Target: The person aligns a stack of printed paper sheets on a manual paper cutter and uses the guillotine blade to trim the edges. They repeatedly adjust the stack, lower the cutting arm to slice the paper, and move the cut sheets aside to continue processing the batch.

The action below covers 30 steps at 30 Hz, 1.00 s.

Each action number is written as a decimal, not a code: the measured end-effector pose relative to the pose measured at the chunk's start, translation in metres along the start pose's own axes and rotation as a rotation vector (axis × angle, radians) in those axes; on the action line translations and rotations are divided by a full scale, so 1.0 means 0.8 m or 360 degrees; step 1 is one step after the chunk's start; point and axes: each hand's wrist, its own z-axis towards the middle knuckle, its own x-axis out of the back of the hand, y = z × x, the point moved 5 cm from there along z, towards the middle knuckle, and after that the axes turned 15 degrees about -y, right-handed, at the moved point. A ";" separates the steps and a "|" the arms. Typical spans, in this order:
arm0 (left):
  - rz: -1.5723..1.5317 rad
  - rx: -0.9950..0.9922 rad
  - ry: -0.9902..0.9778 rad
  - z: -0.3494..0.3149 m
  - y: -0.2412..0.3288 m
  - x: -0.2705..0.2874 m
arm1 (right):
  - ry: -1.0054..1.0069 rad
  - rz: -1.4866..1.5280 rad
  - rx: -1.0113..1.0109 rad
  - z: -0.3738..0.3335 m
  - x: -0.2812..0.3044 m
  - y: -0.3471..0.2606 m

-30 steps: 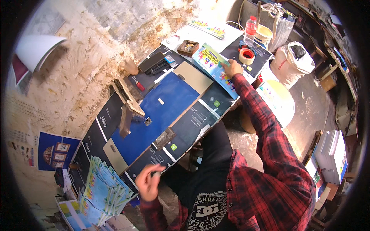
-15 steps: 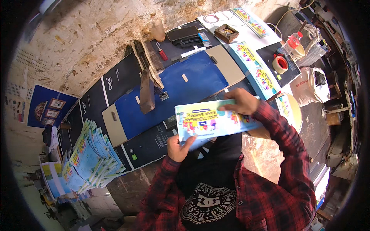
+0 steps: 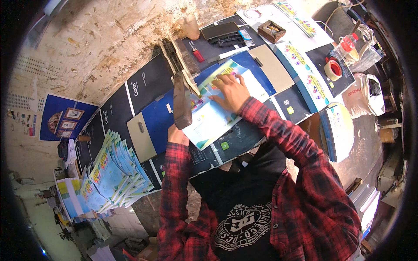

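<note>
An open printed booklet [image 3: 209,126], pale with coloured cover art, lies across the blue board [image 3: 159,124]. Pressing flat on it with fingers spread is my right hand [image 3: 233,92]. The booklet's left edge sits beneath a worn, stapler-like tool [image 3: 183,104] with a broad brown lever. My left hand [image 3: 177,135] is at the lower end of that lever, beside the booklet's near left corner. Its fingers are mostly hidden behind the lever, so its grip does not show.
A fanned pile of booklets [image 3: 115,174] lies at the left. Rows of stacked booklets [image 3: 305,76] and a rounded stack [image 3: 339,130] are on the right. Beyond the board are a phone [image 3: 220,30], a red lighter [image 3: 198,55], a small wooden box [image 3: 271,31] and a tape roll [image 3: 333,69].
The booklet has moved forward from in front of my chest to under the stapler-like tool, and is now opened out. My right hand flattened on it; my left hand moved to the lever.
</note>
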 end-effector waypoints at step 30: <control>0.0207 0.0257 0.0336 0.022 0.017 -0.002 | 0.0145 -0.0065 -0.0188 -0.013 -0.045 0.078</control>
